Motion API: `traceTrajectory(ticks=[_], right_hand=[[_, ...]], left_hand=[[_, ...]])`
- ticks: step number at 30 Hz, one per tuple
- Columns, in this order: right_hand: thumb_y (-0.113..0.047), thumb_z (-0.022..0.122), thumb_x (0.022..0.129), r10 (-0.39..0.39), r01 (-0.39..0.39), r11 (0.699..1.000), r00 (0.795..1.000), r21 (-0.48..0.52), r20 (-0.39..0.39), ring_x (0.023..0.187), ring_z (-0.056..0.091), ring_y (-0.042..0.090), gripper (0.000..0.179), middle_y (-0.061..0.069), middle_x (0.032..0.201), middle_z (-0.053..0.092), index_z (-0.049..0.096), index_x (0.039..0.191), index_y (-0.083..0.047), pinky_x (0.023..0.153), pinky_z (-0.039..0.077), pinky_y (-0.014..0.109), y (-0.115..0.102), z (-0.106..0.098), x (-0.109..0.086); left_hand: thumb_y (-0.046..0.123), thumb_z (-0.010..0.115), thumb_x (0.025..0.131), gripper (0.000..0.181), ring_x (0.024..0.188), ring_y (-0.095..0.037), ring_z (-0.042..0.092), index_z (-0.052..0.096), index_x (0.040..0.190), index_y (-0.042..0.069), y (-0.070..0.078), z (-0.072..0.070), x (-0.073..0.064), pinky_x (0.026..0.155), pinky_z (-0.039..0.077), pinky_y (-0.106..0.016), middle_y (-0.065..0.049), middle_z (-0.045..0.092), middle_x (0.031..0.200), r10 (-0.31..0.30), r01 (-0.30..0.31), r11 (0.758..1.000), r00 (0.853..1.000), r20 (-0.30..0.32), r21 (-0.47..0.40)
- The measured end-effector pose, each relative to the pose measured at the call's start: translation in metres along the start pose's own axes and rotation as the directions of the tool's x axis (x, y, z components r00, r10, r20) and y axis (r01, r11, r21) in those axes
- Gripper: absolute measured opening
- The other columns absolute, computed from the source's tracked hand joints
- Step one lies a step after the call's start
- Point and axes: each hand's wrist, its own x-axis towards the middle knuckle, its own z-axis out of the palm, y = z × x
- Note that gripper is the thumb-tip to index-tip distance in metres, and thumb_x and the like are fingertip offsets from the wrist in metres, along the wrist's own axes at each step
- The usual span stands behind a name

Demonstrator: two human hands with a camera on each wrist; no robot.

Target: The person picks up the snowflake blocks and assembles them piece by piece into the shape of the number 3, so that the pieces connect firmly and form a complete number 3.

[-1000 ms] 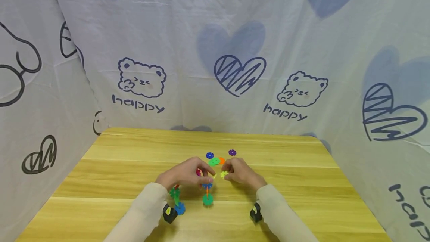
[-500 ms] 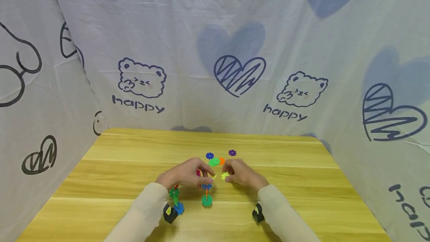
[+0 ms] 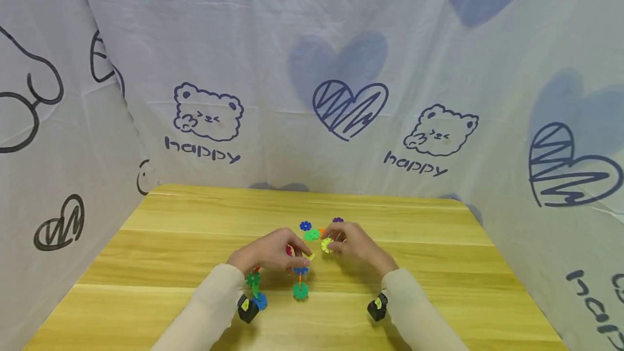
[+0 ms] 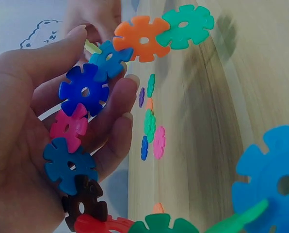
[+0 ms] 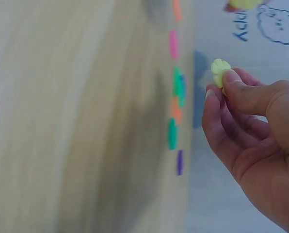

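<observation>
My left hand (image 3: 270, 253) holds a curved chain of notched, flower-shaped plastic discs. In the left wrist view its dark blue disc (image 4: 72, 99), pink disc (image 4: 62, 121) and black disc (image 4: 91, 194) run along the palm. An orange disc (image 4: 127, 39) and a green disc (image 4: 198, 29) stick out beyond the fingertips. A yellow disc (image 4: 92, 47) shows edge-on at the left thumb tip. To the right, my right hand (image 3: 358, 242) pinches a loose yellow disc (image 5: 218, 72) between thumb and fingers. The two yellow discs are a short distance apart.
Past the hands, loose discs lie on the wooden table (image 3: 414, 264): a blue disc (image 3: 305, 226), a green disc (image 3: 312, 235) and a purple disc (image 3: 338, 220) among them. A printed white cloth (image 3: 273, 123) stands behind and at both sides.
My right hand has moved slightly away from me and up in view, its yellow disc with it, and now partly covers the purple disc. My left hand has stayed nearly still.
</observation>
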Motion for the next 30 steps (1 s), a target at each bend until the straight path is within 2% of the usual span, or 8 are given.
traceTrajectory(ticks=[4,7,10,15,20,26,30], right_hand=[[0.0,0.07,0.095,-0.028,0.028,0.999,1.0,0.042,-0.005,0.072,0.067,0.015,0.017,0.012,0.092,0.07,0.073,0.111,-0.001,0.063,0.061,0.032,-0.013,-0.007,-0.001],[-0.001,0.07,0.096,-0.033,0.033,0.998,0.999,0.056,-0.009,0.073,0.067,0.011,0.017,0.013,0.094,0.072,0.074,0.112,-0.002,0.069,0.063,0.043,-0.02,-0.009,-0.003],[-0.001,0.07,0.096,-0.036,0.037,0.996,0.999,0.08,-0.005,0.076,0.068,0.01,0.018,0.017,0.1,0.074,0.074,0.113,-0.001,0.074,0.063,0.048,-0.025,-0.011,-0.005],[0.001,0.07,0.095,-0.052,0.051,0.992,0.999,0.112,0.012,0.08,0.071,0.014,0.019,0.018,0.101,0.074,0.074,0.114,0.001,0.075,0.063,0.047,-0.033,-0.012,-0.011],[0.003,0.071,0.094,-0.082,0.079,0.991,0.996,0.111,0.023,0.078,0.072,0.019,0.018,0.016,0.094,0.073,0.075,0.111,0.001,0.073,0.064,0.046,-0.041,-0.008,-0.014],[0.003,0.073,0.092,-0.112,0.11,0.99,0.994,0.084,0.014,0.072,0.07,0.011,0.015,0.013,0.089,0.073,0.075,0.107,0.0,0.071,0.063,0.047,-0.044,-0.003,-0.015],[0.002,0.073,0.092,-0.114,0.113,0.99,0.993,0.082,0.007,0.07,0.069,0.009,0.014,0.013,0.089,0.074,0.075,0.106,0.0,0.069,0.063,0.045,-0.046,-0.002,-0.016]], left_hand=[[0.022,0.072,0.098,0.032,0.069,-0.041,0.073,0.075,0.121,0.0,0.001,-0.001,0.001,0.056,0.051,-0.022,-0.006,0.078,0.088,-0.008,0.008,1.0,1.0,0.007,0.0],[0.022,0.072,0.098,0.032,0.07,-0.042,0.072,0.075,0.121,0.001,0.001,-0.001,0.001,0.055,0.05,-0.023,-0.007,0.078,0.087,-0.014,0.014,1.0,1.0,0.013,-0.004],[0.022,0.073,0.098,0.032,0.07,-0.045,0.071,0.075,0.121,0.0,0.001,-0.002,0.002,0.057,0.051,-0.023,-0.009,0.078,0.087,-0.017,0.018,1.0,1.0,0.021,-0.015],[0.02,0.073,0.097,0.032,0.071,-0.048,0.07,0.074,0.121,-0.003,0.001,-0.001,0.002,0.054,0.046,-0.023,-0.013,0.077,0.086,-0.015,0.016,0.999,1.0,0.025,-0.03],[0.018,0.075,0.096,0.031,0.071,-0.046,0.071,0.075,0.119,-0.001,0.002,-0.001,0.001,0.053,0.046,-0.023,-0.007,0.077,0.083,-0.025,0.025,0.999,1.0,0.017,-0.032],[0.02,0.077,0.095,0.031,0.071,-0.041,0.073,0.075,0.119,0.001,0.004,0.001,0.001,0.061,0.055,-0.026,-0.003,0.076,0.083,-0.035,0.035,0.999,0.999,0.016,-0.028],[0.02,0.077,0.094,0.03,0.071,-0.039,0.073,0.076,0.117,0.002,0.004,0.001,0.001,0.066,0.056,-0.026,0.0,0.075,0.081,-0.037,0.037,0.999,0.999,0.012,-0.01]])
